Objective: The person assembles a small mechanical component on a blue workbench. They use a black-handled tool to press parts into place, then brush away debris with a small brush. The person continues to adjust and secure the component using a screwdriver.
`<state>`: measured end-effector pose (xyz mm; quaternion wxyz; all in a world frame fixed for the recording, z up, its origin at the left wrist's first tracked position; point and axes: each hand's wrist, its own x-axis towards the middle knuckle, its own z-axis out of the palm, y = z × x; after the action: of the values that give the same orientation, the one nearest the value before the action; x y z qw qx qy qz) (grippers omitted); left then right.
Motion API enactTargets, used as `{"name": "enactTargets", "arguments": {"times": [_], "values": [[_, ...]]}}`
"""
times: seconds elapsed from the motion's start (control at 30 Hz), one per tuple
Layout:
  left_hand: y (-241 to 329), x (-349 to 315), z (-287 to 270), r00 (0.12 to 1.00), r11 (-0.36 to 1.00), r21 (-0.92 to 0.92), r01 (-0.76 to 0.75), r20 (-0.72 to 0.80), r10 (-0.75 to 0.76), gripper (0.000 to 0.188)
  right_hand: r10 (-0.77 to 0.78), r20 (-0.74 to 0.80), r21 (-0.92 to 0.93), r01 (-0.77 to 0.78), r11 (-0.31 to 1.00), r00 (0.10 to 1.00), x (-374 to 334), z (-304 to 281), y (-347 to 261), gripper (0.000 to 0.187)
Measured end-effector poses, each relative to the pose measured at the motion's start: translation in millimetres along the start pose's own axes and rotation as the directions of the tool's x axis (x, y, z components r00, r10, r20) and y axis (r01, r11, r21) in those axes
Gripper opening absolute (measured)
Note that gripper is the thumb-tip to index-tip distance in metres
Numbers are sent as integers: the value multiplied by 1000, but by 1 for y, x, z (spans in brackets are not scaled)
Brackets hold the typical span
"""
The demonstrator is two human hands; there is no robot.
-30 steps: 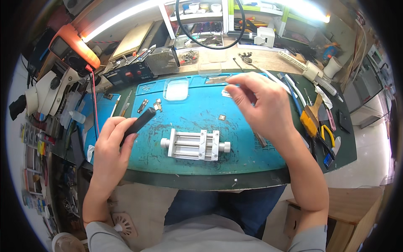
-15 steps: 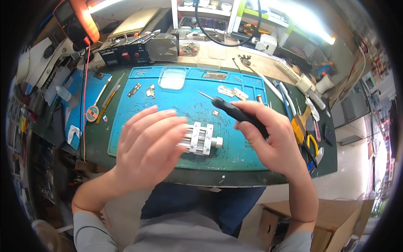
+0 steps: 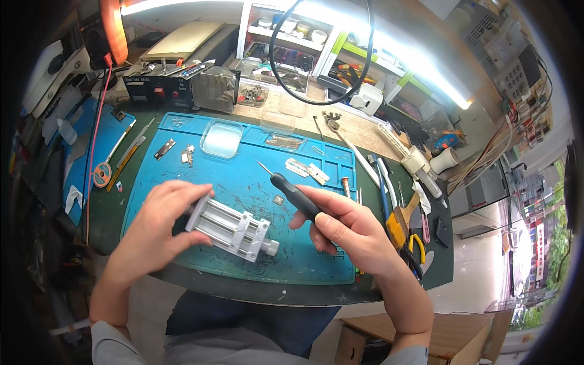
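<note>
My left hand [image 3: 155, 228] has its thumb and fingers around the left end of a small silver metal vise [image 3: 234, 228], which has parallel rods, white cross jaws and a round knob at its right end. The vise sits at a slant on the blue work mat [image 3: 158, 182]. In my right hand [image 3: 353, 237] is a black-handled screwdriver [image 3: 293, 196], closed in the fingers, its thin metal tip pointing up and left above the mat. Just beyond the vise lies a small square metal piece [image 3: 278, 199].
A clear plastic tray [image 3: 221, 139], thin metal blades [image 3: 306, 170] and small metal parts [image 3: 187, 154] lie across the mat's far half. Pliers [image 3: 417, 248] and a brush [image 3: 403, 220] are at the right. A black loop of cable [image 3: 277, 73] hangs above the back.
My left hand has come down from over the vise to grasp its left end, and the vise now sits at more of a slant. The screwdriver stays in my right hand. The view has shifted.
</note>
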<state>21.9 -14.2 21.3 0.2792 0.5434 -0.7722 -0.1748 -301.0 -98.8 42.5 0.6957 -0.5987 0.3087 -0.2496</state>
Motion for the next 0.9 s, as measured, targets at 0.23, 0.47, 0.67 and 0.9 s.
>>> {"name": "enactTargets", "arguments": {"times": [0.23,0.47,0.67,0.9], "values": [[-20,-7,-12,994,995,-34,94,-46,-96,77,250,121,402,-278,872,961,13,20,-16,47],[-9,-21,3,965,978,-150,143,-198,-172,71,166,-63,155,-154,976,984,20,29,4,41],[-21,-20,9,970,993,114,24,-241,4,64,-185,-135,-343,129,930,973,12,33,11,44],[29,-47,28,903,971,-223,-90,-429,-14,44,-394,7,-718,278,638,919,7,39,8,50]]}}
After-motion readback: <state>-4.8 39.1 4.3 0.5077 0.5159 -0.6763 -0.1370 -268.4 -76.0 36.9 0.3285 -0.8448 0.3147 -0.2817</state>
